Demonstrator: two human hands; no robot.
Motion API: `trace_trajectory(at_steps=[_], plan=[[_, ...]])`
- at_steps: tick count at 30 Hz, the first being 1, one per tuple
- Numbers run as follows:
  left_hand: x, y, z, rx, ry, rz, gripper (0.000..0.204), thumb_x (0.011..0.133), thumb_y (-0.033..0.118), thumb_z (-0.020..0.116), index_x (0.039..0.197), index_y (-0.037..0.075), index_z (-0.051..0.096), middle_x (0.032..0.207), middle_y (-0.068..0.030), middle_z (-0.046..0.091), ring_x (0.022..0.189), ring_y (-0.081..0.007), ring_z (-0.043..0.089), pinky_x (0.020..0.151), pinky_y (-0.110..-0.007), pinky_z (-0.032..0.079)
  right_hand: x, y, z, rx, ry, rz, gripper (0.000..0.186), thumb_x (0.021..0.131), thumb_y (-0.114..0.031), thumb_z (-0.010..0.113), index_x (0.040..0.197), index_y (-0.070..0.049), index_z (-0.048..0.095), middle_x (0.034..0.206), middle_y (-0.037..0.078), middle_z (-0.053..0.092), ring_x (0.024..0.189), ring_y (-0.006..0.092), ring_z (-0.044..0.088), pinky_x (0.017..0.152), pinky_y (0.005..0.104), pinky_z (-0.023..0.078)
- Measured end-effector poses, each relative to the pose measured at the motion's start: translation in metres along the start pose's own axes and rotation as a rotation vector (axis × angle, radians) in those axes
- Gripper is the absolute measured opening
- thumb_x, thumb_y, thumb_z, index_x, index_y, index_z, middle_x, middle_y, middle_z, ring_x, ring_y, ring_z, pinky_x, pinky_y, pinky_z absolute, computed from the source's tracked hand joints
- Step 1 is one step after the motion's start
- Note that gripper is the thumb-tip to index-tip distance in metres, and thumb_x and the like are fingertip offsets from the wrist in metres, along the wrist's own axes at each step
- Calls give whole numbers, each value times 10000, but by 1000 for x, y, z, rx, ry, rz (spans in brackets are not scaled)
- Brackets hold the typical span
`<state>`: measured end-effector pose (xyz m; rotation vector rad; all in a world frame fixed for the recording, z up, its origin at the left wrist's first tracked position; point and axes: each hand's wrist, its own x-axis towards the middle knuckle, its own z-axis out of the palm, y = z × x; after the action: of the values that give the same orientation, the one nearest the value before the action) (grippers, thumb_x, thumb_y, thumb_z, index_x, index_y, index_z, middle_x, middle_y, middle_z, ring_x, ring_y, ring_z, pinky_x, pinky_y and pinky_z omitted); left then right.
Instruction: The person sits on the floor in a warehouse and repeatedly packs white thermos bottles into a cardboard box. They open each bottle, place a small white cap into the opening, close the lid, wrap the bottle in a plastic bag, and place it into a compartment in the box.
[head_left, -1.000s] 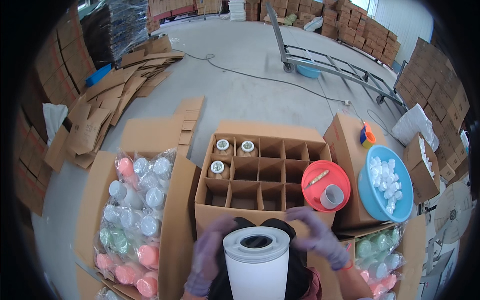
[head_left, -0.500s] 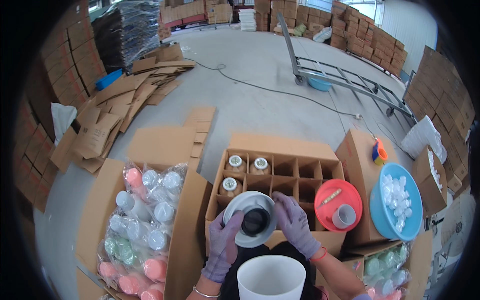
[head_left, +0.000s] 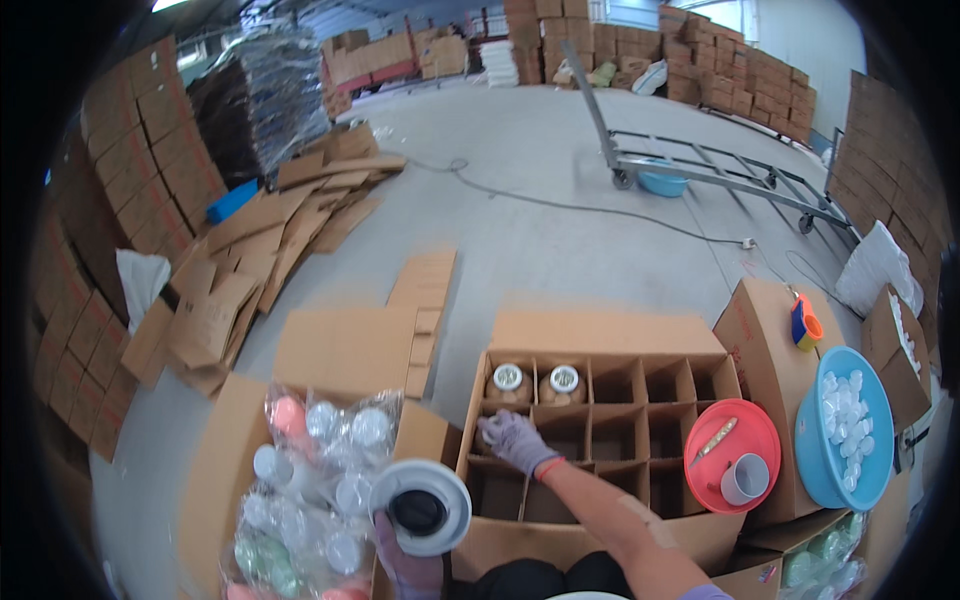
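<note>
My left hand [head_left: 408, 565], in a lavender glove, holds a white bowl-shaped piece [head_left: 455, 505] with a round black middle, over the edge of the carton of bagged bottles. My right hand [head_left: 515, 442], gloved alike, reaches into a cardboard box with dividers [head_left: 612, 340]. Its fingers are closed over the top of a jar in the left cell of the middle row, mostly hidden by the glove. Behind it, two jars with pale lids, a left one [head_left: 508, 378] and a right one [head_left: 563, 380], stand in the back row.
A red basin [head_left: 708, 490] with a brown-handled tool [head_left: 715, 437] and a white cup [head_left: 745, 480] sits at the box's right. Beyond stands a blue basin [head_left: 806, 450] of white caps. Bagged bottles [head_left: 320, 490] fill the left carton. A metal cart [head_left: 720, 175] stands farther off.
My right hand has left the white piece and moved into the divided box onto the jar. My left hand has carried the piece left. The white bucket has mostly slipped out of view below.
</note>
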<state>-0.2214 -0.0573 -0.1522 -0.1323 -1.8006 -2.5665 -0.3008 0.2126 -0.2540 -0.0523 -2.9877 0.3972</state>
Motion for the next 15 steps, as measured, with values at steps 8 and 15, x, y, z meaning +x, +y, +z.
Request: trace_trajectory(at_steps=[8,15], plan=[[22,-57,-6,-1125,-255,-698,602,963,595,439,1444,233,440,1418,-165,518,1404,-454,341,1027,-763,337,-39,-54,-159,-2,207,-236,588,809,-371,739,1340,-216,539,1115,119,547,1025,325,552,909,469,453],[-6,43,123,86,-765,-114,666,1023,549,309,1452,44,382,1428,-170,496,1332,-295,482,1111,-455,417,-164,-90,-299,-12,494,-504,711,740,-527,754,1312,-150,567,1221,120,509,1197,328,493,1068,550,348]])
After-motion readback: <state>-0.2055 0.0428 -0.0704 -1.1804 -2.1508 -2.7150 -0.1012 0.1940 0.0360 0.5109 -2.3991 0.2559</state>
